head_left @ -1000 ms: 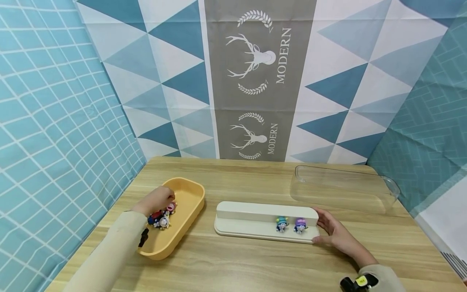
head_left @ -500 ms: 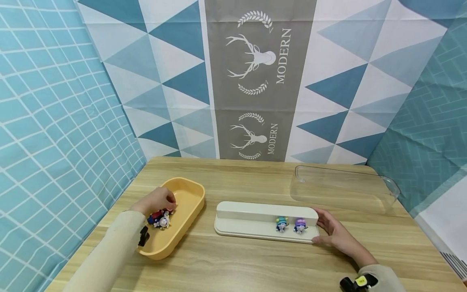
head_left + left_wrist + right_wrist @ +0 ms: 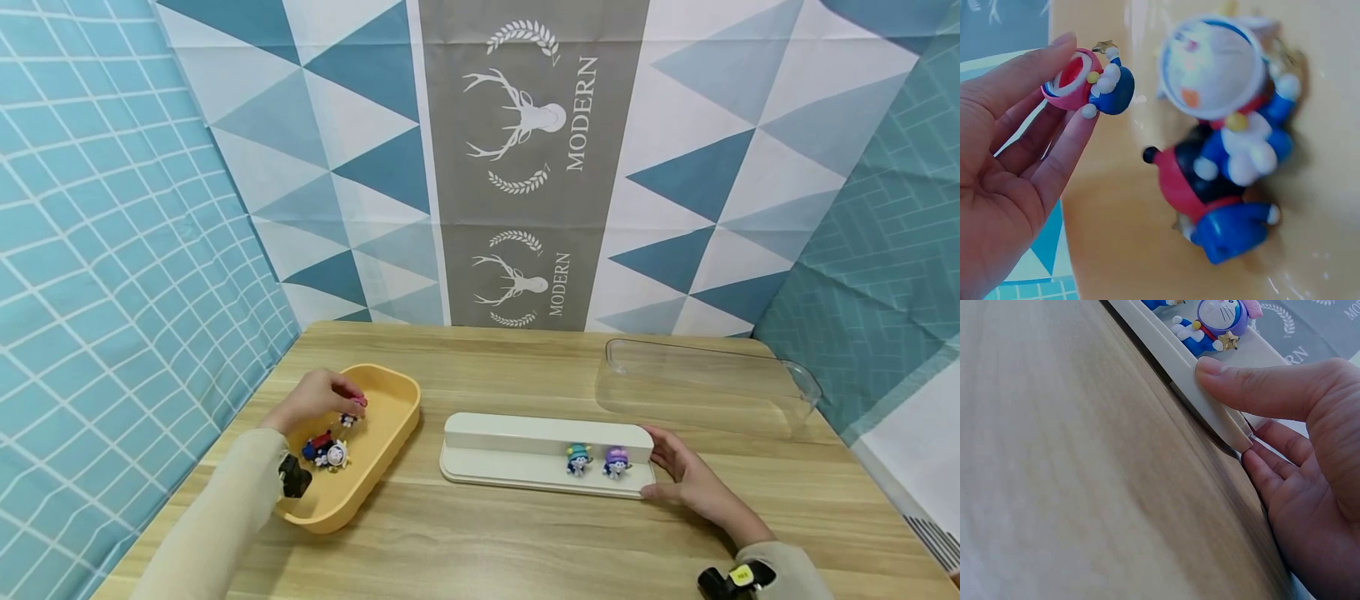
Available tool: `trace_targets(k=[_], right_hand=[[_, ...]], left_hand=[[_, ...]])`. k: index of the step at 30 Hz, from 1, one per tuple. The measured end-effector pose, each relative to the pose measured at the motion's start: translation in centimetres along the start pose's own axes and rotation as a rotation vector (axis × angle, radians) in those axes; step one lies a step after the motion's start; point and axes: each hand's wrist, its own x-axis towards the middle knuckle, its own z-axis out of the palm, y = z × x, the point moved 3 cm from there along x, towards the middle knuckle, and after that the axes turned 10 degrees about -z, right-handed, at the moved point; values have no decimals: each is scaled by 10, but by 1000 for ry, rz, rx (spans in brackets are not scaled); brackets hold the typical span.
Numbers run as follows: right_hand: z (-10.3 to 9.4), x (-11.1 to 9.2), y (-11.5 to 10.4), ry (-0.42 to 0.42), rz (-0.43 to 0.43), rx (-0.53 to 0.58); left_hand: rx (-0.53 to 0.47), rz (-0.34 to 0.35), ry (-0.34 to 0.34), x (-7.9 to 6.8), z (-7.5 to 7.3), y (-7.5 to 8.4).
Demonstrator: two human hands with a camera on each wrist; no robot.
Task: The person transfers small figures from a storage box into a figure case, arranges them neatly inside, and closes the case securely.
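My left hand (image 3: 318, 397) pinches a small figurine with a pink hood and blue body (image 3: 1110, 90) between thumb and fingers, over the yellow tray (image 3: 392, 408). Two more figurines lie in that tray: one with a white head (image 3: 1213, 69), and one in red, black and blue (image 3: 1194, 181). My right hand (image 3: 692, 482) grips the right end of a white stepped display stand (image 3: 498, 468), thumb at its front edge and fingers behind. On the stand's lower step are a figurine with a teal hat (image 3: 578, 460) and one with a purple hat (image 3: 617, 462).
A clear plastic cover (image 3: 705, 387) lies at the back right of the wooden table (image 3: 480, 542). Patterned cloth (image 3: 360, 158) hangs behind the table, and blue grid cloth (image 3: 120, 250) runs along the left side.
My left hand has lifted the pink-hooded figurine away from the others in the tray, raising it slightly. My right hand and the display stand have stayed in place.
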Motion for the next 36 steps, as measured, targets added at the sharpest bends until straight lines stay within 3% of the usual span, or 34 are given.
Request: trace_targets(k=[12,21,36], right_hand=[[0,1,1,-11,-36,-2],[0,1,0,-6,-28,1],[0,0,1,-4,-35,-2]], left_hand=[[-209,-45,-12,-2,-8,18],[-272,-62,13,-1,-12,30],[-346,14,17,0,2,68]])
